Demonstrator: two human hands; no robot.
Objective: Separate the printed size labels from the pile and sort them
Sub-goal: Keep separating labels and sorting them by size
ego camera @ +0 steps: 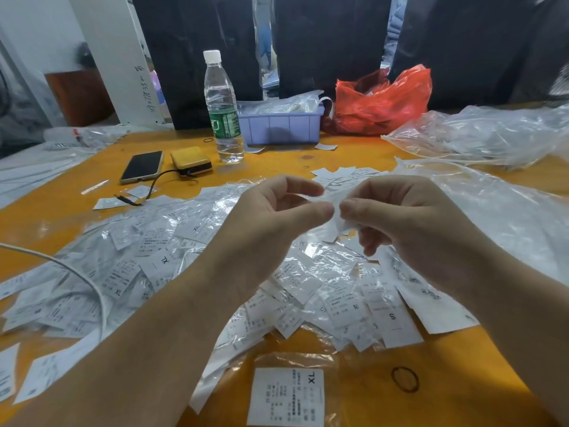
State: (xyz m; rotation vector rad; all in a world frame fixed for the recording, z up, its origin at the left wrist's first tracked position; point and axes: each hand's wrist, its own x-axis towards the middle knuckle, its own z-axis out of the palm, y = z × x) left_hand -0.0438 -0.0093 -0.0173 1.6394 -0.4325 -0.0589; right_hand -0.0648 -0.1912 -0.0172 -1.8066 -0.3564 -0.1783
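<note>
Both hands are raised over the middle of the yellow worktop [462, 359], thumbs nearly meeting. The left hand [277, 217] and the right hand [397, 217] each pinch the same small white label [334, 200] between thumb and fingers; it is blurred, so its print cannot be read.

Below the hands lies the pile of labels [129, 266], a wide heap of white printed slips mixed with clear plastic sleeves, spreading from the left edge to past the right forearm. Some slips show XL, and near the right side one reads M and another S [392, 317]. A single XL label in a clear sleeve [288, 396] lies apart at the near edge, and a dark rubber band [405, 379] lies just right of it. A white cable [77, 272] curves across the left part of the pile.

Farther off on the left are a phone [142, 166] lying flat and a yellow power bank [191, 160] beside it. A water bottle [222, 109] stands upright just right of these, with a lilac tray [281, 126] behind it and a red plastic bag [381, 100] to the right of the tray. Crumpled clear plastic bags [486, 134] cover the far right of the worktop.
</note>
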